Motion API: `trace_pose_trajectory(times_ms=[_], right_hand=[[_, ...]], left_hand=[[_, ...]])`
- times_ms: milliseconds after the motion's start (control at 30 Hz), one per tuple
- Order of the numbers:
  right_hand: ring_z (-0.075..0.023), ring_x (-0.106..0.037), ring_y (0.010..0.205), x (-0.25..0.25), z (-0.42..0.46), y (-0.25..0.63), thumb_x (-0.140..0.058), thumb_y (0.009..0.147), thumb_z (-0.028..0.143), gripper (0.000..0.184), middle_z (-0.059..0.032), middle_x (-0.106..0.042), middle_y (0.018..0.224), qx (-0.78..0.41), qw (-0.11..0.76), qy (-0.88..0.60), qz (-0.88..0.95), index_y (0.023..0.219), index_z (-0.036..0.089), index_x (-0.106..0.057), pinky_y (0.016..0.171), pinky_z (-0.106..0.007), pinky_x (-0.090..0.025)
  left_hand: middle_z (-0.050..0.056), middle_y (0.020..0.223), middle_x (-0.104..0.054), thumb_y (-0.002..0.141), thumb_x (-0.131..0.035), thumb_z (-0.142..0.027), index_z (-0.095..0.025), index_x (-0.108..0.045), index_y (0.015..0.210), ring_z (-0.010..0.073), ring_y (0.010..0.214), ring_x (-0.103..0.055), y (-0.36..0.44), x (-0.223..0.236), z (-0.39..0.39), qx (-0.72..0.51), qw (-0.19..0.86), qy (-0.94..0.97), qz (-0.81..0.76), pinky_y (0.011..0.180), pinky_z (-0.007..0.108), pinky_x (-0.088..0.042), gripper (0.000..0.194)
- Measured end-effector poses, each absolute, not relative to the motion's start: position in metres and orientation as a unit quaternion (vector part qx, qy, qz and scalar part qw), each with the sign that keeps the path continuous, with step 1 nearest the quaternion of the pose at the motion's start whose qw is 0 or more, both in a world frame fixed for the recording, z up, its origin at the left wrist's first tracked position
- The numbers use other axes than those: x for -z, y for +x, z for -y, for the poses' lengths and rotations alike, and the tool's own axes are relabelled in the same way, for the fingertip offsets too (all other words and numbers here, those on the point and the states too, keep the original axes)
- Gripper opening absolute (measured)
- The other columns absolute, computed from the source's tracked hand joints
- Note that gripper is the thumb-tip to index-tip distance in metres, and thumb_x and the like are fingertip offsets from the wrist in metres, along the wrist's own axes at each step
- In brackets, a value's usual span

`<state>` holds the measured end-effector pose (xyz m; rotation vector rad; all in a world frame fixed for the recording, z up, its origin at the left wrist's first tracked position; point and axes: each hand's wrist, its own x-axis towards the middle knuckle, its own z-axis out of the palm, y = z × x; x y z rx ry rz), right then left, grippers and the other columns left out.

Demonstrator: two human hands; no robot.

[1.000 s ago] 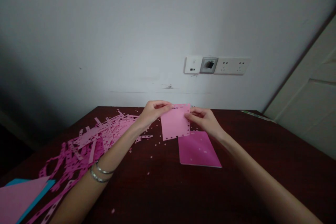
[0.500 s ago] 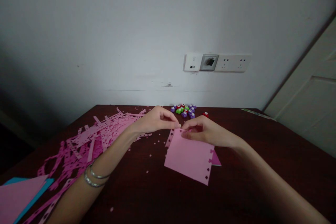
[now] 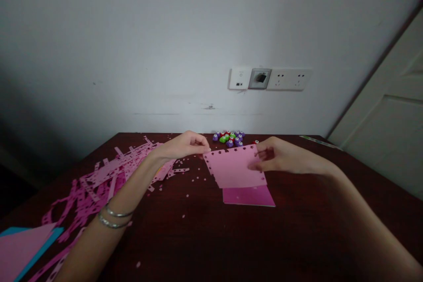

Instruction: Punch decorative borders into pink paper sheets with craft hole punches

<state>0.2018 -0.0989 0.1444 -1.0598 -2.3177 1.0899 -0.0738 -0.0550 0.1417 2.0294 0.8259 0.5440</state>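
A light pink sheet of paper (image 3: 236,167) with flower-shaped holes along its edges is held up between my two hands. My left hand (image 3: 190,144) pinches its upper left corner, fingers closed. At the right edge, my right hand (image 3: 276,156) grips the sheet between thumb and fingers. Beneath it, a darker magenta paper (image 3: 249,196) lies on the table, partly covered by the held sheet. Small purple, green and red punches (image 3: 229,138) with eye-like tops are clustered just beyond the sheet.
Punched pink paper strips (image 3: 109,172) are heaped on the left of the dark wooden table (image 3: 185,246). Pink and blue sheets (image 3: 23,242) lie at the near left corner. Tiny paper cut-outs are scattered about. Wall sockets (image 3: 286,80) sit above the table's back edge.
The light pink sheet has been turned so its punched edge runs along the top. My hands have moved apart, the left leftward and the right rightward. More of the magenta paper shows.
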Motion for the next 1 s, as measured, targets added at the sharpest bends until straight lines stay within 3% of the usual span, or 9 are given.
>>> trace_pose_trajectory(times_ms=[233, 500, 667, 800, 1000], right_hand=[[-0.0066, -0.028, 0.049, -0.144, 0.103, 0.189, -0.057, 0.077, 0.040, 0.029, 0.0060, -0.034, 0.054, -0.364, 0.173, -0.381, 0.832, 0.061, 0.016, -0.053, 0.045, -0.021, -0.021], [-0.0065, -0.031, 0.050, -0.146, 0.106, 0.180, -0.059, 0.075, 0.039, 0.025, 0.0051, -0.039, 0.055, -0.413, 0.170, -0.353, 0.822, 0.070, 0.014, -0.061, 0.043, -0.020, -0.023], [-0.0061, -0.032, 0.048, -0.144, 0.106, 0.176, -0.058, 0.077, 0.038, 0.026, 0.0032, -0.047, 0.057, -0.420, 0.204, -0.331, 0.820, 0.080, 0.014, -0.066, 0.042, -0.020, -0.023], [-0.0058, -0.031, 0.047, -0.143, 0.106, 0.176, -0.059, 0.077, 0.037, 0.024, 0.0036, -0.045, 0.055, -0.421, 0.194, -0.325, 0.824, 0.076, 0.013, -0.067, 0.042, -0.020, -0.023], [-0.0060, -0.031, 0.048, -0.143, 0.108, 0.175, -0.060, 0.076, 0.039, 0.028, 0.0034, -0.046, 0.056, -0.428, 0.188, -0.314, 0.826, 0.085, 0.014, -0.069, 0.041, -0.019, -0.023]], left_hand=[[0.006, 0.081, -0.065, 0.077, -0.059, -0.035, -0.014, -0.065, 0.086, 0.0114, 0.072, -0.057, -0.049, -0.132, 0.065, -0.264, 0.431, 0.802, -0.318, 0.068, 0.025, -0.044, 0.023], [-0.002, 0.059, -0.053, 0.076, -0.059, -0.026, -0.012, -0.063, 0.068, 0.0059, 0.055, -0.043, -0.029, -0.137, 0.088, -0.283, 0.431, 0.802, -0.301, 0.052, 0.019, -0.035, 0.016], [-0.003, 0.059, -0.052, 0.074, -0.061, -0.023, -0.012, -0.063, 0.069, 0.0055, 0.054, -0.042, -0.027, -0.136, 0.090, -0.280, 0.449, 0.798, -0.289, 0.052, 0.019, -0.034, 0.012], [-0.001, 0.065, -0.057, 0.073, -0.063, -0.025, -0.013, -0.064, 0.073, 0.0064, 0.058, -0.047, -0.028, -0.136, 0.088, -0.270, 0.474, 0.790, -0.281, 0.054, 0.019, -0.037, 0.013], [-0.001, 0.066, -0.058, 0.073, -0.065, -0.026, -0.013, -0.064, 0.073, 0.0069, 0.061, -0.049, -0.027, -0.137, 0.089, -0.248, 0.504, 0.782, -0.271, 0.057, 0.020, -0.038, 0.013]])
